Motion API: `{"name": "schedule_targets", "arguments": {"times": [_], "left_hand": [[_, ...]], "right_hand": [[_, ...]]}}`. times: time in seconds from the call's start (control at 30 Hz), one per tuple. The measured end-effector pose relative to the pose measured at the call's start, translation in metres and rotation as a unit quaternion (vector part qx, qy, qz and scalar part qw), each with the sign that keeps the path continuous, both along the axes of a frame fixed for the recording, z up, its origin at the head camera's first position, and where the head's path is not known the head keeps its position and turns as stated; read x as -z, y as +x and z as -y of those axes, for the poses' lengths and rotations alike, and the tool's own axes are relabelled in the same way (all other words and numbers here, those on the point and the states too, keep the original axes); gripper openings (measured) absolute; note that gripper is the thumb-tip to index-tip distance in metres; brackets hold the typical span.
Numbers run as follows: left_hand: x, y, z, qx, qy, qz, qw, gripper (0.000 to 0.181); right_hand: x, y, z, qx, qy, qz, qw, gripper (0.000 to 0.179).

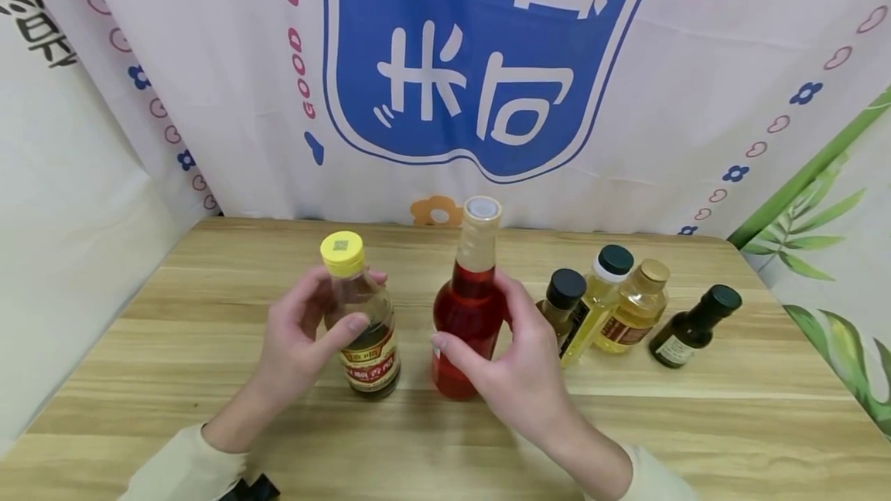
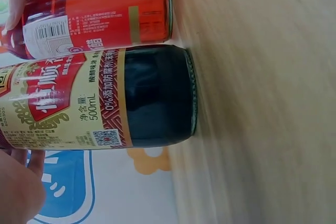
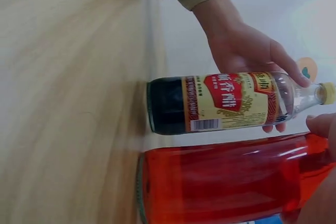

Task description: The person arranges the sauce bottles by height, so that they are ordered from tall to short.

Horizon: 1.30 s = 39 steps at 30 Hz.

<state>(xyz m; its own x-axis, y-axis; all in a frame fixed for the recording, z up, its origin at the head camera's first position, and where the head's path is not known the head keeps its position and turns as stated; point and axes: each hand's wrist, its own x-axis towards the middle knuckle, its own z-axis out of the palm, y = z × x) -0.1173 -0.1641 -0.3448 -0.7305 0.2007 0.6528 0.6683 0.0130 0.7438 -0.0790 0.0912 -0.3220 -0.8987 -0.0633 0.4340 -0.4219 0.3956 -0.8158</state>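
Note:
A glass vinegar bottle (image 1: 372, 362) with a yellow cap and a red and cream label stands near the table's middle. My left hand (image 1: 295, 335) holds it around its upper part, thumb on the near side and fingers behind. To its right is a taller bottle of red liquid (image 1: 468, 331) with a pale wrapped neck. My right hand (image 1: 525, 369) grips that one around its shoulder, thumb in front. In the left wrist view the vinegar bottle (image 2: 157, 95) partly overlaps the red one (image 2: 118, 17). Both bases sit at the wooden surface in the right wrist view.
Right of the red bottle stand a black-capped bottle (image 1: 565, 292), a green-capped oil bottle (image 1: 592, 311), a gold-capped oil bottle (image 1: 629, 315) and a small dark bottle (image 1: 689, 331). Behind the wooden table (image 1: 209, 315) hangs a printed cloth (image 1: 244, 83).

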Motion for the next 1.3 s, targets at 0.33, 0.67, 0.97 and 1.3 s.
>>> {"name": "schedule_targets", "arguments": {"times": [0.33,0.67,0.97,1.3], "left_hand": [[0.000,-0.001,0.003,0.003,-0.013,-0.003,0.9999,0.055],[0.000,-0.001,0.009,0.013,-0.020,-0.016,0.9996,0.060],[0.001,0.000,0.009,0.012,-0.029,-0.005,0.9995,0.062],[-0.001,0.002,0.011,-0.013,-0.065,0.020,0.9976,0.062]], "right_hand": [[0.009,0.001,-0.001,0.040,0.000,-0.007,0.9992,0.081],[0.016,0.003,0.003,0.055,-0.010,-0.002,0.9985,0.083],[0.017,0.002,0.003,0.059,-0.014,0.034,0.9976,0.080],[0.019,0.003,0.002,0.065,0.001,0.026,0.9975,0.079]]}}
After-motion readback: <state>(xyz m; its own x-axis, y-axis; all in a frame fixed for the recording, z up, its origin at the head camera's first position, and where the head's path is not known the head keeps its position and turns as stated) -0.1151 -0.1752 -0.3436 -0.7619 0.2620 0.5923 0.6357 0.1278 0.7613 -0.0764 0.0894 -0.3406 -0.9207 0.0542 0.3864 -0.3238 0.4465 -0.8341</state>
